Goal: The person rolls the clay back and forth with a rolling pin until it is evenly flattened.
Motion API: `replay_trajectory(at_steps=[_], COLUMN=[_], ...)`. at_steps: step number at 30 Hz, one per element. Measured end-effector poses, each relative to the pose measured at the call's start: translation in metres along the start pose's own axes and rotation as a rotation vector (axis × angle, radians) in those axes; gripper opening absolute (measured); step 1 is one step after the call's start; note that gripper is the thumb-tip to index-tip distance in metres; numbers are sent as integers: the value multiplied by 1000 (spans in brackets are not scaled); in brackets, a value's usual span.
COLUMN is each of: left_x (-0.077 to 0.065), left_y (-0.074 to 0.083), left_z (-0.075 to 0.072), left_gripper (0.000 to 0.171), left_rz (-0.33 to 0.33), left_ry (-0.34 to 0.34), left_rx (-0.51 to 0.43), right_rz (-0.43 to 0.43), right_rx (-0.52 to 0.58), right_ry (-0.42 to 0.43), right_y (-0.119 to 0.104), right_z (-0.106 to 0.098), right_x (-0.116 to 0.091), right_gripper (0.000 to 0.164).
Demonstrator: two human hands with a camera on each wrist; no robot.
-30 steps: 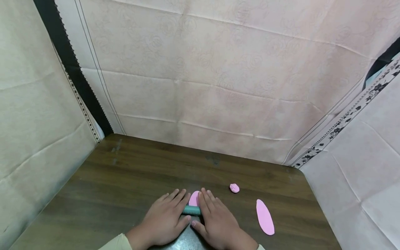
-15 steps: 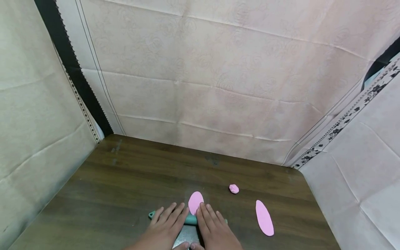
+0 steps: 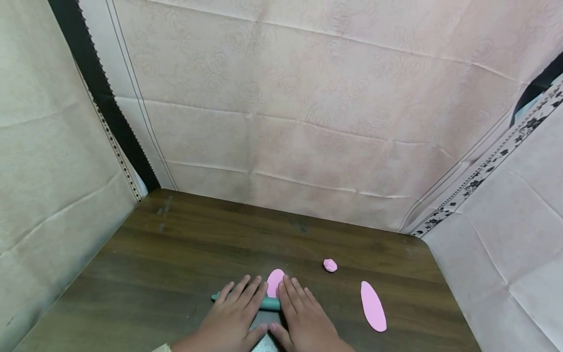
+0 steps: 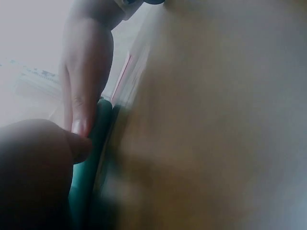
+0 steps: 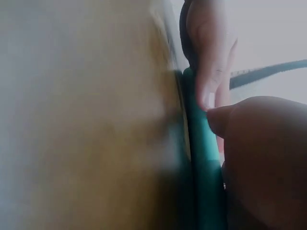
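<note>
A green rolling pin [image 3: 270, 304] lies crosswise at the table's front, its left end poking out past the fingers. My left hand [image 3: 235, 315] is laid on it with straight fingers pointing forward. Beside it, my right hand [image 3: 303, 313] rests on the pin in the same way, the thumbs close together. A flat pink oval of dough or clay [image 3: 275, 281] shows just beyond the pin, between the fingertips; its near part is hidden. Both wrist views show the pin [image 4: 84, 191] running under the hands, with the thumbs alongside.
On the wooden table [image 3: 198, 234], a small pink lump [image 3: 330, 265] sits to the right, and a longer flat pink oval [image 3: 373, 306] lies farther right. A shiny grey surface [image 3: 266, 320] shows between the hands. Pale cloth [image 3: 308, 122] hangs behind the table.
The hands and rolling pin first came back toward me, baring more of the pink oval, then moved forward a little and cover part of it again. The other pink pieces stayed put.
</note>
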State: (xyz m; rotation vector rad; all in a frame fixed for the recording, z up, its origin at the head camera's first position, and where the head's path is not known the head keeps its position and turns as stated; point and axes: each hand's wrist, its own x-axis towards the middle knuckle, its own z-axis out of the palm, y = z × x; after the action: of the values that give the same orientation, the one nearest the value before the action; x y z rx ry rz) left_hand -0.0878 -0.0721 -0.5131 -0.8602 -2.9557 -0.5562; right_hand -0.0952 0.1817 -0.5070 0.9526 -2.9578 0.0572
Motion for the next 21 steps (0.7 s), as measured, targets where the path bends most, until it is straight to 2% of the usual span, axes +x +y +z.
replay_trajectory(at_steps=[5,10,21], left_x=[19,35,68], left_y=[0,-6,-21], left_z=[-7,-7,-11], left_gripper=[75,73,74], left_rz=[-34,-64,-139], left_ry=[20,-8,-63], left_rx=[1,12,14], right_rz=[38,83,117], right_rx=[118,127,155], right_ry=[-62,-105,-102], right_y=[9,15,34], right_z=[-10,-13,-12], right_x=[17,31,65], right_gripper=[85,86,84])
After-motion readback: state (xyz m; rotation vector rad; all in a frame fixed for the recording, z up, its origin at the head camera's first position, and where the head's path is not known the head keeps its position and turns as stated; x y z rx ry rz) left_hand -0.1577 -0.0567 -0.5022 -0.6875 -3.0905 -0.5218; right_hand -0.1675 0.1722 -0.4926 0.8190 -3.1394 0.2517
